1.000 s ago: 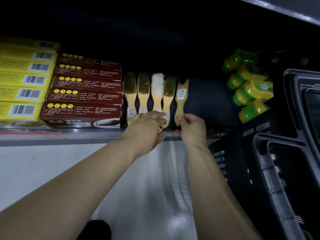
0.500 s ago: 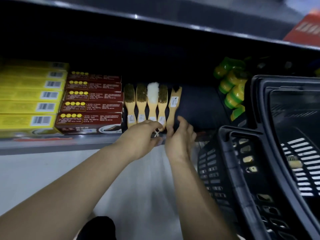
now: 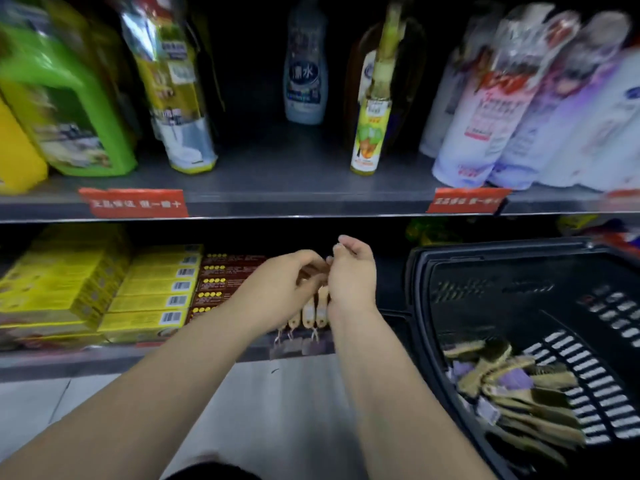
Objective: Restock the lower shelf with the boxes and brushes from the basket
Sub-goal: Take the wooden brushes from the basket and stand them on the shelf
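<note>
Both sets of fingers [image 3: 308,262] are curled, and ours on the left nearly meet those on the right, thumb side up. Blur keeps us from telling whether either pinches anything. Our left hand [image 3: 277,289] and right hand [image 3: 351,275] hang close together in front of the lower shelf [image 3: 104,358], just above a row of brushes [image 3: 313,315]. These lie handles toward us with small tags [image 3: 294,346] dangling over the shelf edge, and their heads are hidden behind our hands. Left of them we see stacked red boxes [image 3: 225,282], then yellow boxes [image 3: 152,292], barcodes facing out. To our right stands the black basket [image 3: 485,268], with a loose heap of spare brushes [image 3: 512,386] on its floor. Above, the upper shelf [image 3: 311,202] carries bottles [image 3: 304,74] and pouches [image 3: 485,109], with red labels [image 3: 133,202] on its front edge.
</note>
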### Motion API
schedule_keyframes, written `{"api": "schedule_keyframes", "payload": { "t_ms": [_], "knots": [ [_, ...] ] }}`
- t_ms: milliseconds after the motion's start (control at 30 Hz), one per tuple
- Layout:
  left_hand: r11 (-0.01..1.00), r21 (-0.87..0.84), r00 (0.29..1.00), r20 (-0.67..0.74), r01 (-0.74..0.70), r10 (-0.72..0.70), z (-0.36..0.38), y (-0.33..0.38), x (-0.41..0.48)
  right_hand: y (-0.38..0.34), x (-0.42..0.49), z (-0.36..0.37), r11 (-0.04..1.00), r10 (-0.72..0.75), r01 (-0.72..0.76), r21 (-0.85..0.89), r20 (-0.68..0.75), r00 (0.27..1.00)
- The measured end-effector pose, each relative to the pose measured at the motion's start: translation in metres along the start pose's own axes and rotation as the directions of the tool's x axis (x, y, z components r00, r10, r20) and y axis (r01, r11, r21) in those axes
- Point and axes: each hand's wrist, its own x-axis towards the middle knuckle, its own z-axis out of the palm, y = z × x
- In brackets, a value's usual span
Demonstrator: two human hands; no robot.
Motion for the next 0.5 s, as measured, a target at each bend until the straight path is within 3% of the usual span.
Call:
{"api": "schedule_keyframes", "payload": {
  "t_ms": [100,200,333,500],
  "knots": [
    [0.999,-0.009,0.996,0.072,-0.048,0.048,0.022,0.044,0.007,-0.025,-0.003,-0.057,0.960,-0.222,0.237,-0.147,0.111,0.969],
    [0.995,0.035,0.984,0.152,-0.094,0.088,0.057,0.082,0.013,-0.029,0.004,-0.123,0.880,-0.272,0.337,-0.336,0.224,0.936],
    [0.988,0.080,0.948,0.301,-0.136,0.106,0.112,0.116,0.011,-0.013,0.030,-0.208,0.777,-0.034,0.229,-0.586,0.324,0.945],
    [0.961,0.155,0.909,0.389,-0.227,0.152,0.157,0.123,0.012,0.017,0.077,-0.291,0.330,0.405,0.107,-0.938,0.243,0.882]
  ]
}}
